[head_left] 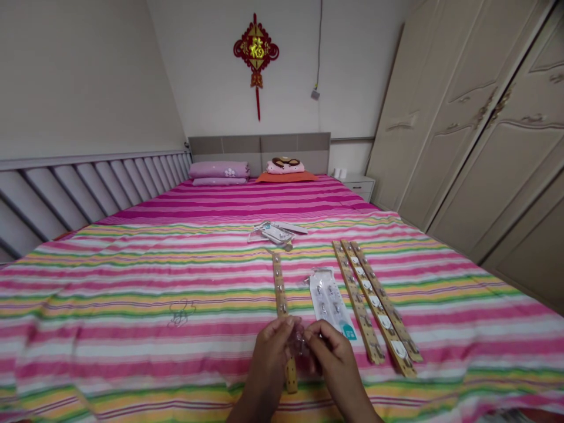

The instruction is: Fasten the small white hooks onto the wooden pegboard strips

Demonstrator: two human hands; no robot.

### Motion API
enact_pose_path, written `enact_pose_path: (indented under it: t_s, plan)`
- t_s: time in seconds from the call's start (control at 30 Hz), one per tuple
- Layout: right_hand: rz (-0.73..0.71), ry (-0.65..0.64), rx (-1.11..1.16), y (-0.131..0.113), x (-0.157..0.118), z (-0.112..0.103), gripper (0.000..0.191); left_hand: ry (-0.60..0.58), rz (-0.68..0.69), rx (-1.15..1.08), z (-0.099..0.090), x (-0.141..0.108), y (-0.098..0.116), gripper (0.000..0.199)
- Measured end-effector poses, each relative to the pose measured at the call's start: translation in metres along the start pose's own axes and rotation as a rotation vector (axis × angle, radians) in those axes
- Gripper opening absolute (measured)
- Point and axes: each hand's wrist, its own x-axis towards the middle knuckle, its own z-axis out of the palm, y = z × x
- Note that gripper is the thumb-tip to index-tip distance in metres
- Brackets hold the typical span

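My left hand [271,349] and my right hand [328,349] meet over a narrow wooden strip [278,282] fitted with small metal pieces that look like hooks. Both hands are closed, pinching a small piece of clear plastic [298,339] between thumbs and fingers. Whether something sits inside that plastic is too blurred to tell. The strip's lower end [291,382] shows beneath my hands. Beyond my right hand lies a clear and white package [326,296] with a teal corner, holding several small metal pieces.
To the right lie three more wooden strips [359,299] with metal pieces; the middle one carries white round parts [385,322]. Further back are plastic packaging [275,232] and, at left, a tangle of thin dark thread [180,312]. A striped sheet [123,341] covers the bed.
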Motion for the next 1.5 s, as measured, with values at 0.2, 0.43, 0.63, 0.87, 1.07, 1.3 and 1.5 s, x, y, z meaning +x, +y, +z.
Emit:
enact_pose_path:
  t_s: [0.2,0.43,0.63,0.87,1.07,1.3,1.5]
  plan:
    - [-0.017,-0.010,-0.025,0.008,-0.001,-0.002,0.026,0.028,0.041,0.075,0.002,0.000,0.003,0.026]
    - [0.006,-0.085,-0.007,0.004,-0.002,-0.005,0.026,0.023,-0.156,0.037,-0.002,0.000,0.015,0.017]
    - [0.014,-0.146,-0.004,-0.002,-0.003,-0.008,0.026,-0.048,-0.206,0.130,-0.013,0.001,0.025,0.017]
    - [-0.002,-0.189,-0.009,-0.003,-0.002,-0.009,0.027,-0.175,-0.251,0.027,-0.019,0.003,0.024,0.011]
    - [0.000,-0.098,-0.041,-0.001,0.002,-0.017,0.027,0.065,0.131,0.405,-0.061,0.015,0.030,0.028]
    - [0.002,0.022,-0.028,0.001,0.013,-0.032,0.032,0.332,0.714,1.472,-0.189,0.038,0.046,0.036]
    - [0.021,0.096,0.009,0.001,0.024,-0.036,0.029,0.399,0.708,1.963,-0.236,0.051,0.078,0.039]
